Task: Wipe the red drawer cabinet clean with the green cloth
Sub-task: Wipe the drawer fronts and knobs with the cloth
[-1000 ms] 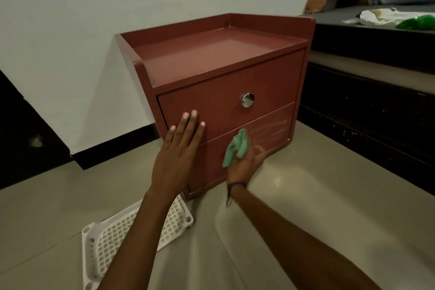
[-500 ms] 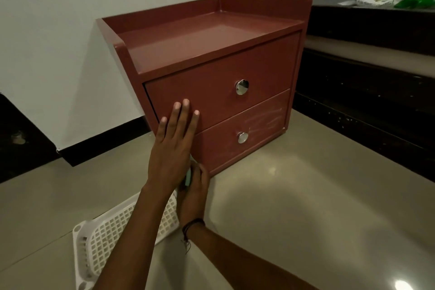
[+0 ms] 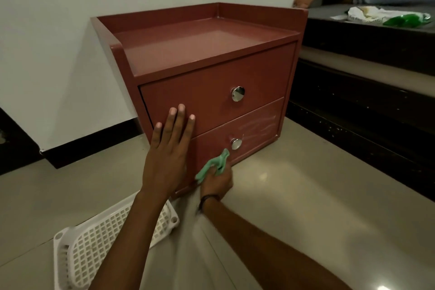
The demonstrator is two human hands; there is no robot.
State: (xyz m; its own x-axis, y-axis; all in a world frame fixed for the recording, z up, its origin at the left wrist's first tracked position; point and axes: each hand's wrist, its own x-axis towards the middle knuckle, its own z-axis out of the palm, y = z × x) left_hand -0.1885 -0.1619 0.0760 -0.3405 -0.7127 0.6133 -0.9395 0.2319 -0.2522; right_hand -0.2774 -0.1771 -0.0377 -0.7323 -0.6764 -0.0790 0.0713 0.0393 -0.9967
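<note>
Your left hand (image 3: 168, 155) lies spread flat on the red drawer cabinet (image 3: 211, 77), likely bracing it. Your right hand (image 3: 216, 181) clutches the bunched green cloth (image 3: 213, 166) against the cabinet's lower drawer front, below its knob (image 3: 236, 143).

Red cabinet (image 3: 211, 70) with silver knobs (image 3: 237, 93), green cloth (image 3: 213, 166), white lattice-patterned basket (image 3: 94, 249), beige floor (image 3: 306, 195).
</note>
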